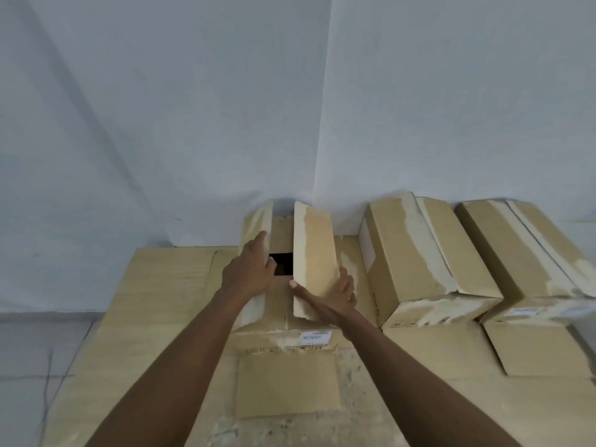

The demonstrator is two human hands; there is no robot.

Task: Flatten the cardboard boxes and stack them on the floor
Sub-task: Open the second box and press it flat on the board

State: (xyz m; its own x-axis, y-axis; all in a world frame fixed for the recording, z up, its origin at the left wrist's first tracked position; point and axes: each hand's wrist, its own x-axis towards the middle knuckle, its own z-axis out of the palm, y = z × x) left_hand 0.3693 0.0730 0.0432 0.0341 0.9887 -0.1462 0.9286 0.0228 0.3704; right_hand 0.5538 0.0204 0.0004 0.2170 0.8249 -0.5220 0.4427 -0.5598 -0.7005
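Boxes: three, side by side on flat cardboard sheets (161, 301) on the floor (32, 350), against the wall (161, 124). Two closed boxes sit to the right, one (416, 259) beside the other (522, 253). The open box (279, 300) has two top flaps raised, with a dark gap between them. Left hand (250, 269) grips the left flap (258, 221), fingers along its outer face, thumb over the inner edge. Right hand (332, 295) pinches the right flap (314, 240), thumb inside, fingers behind. One white label (315, 337) is on the open box's front.
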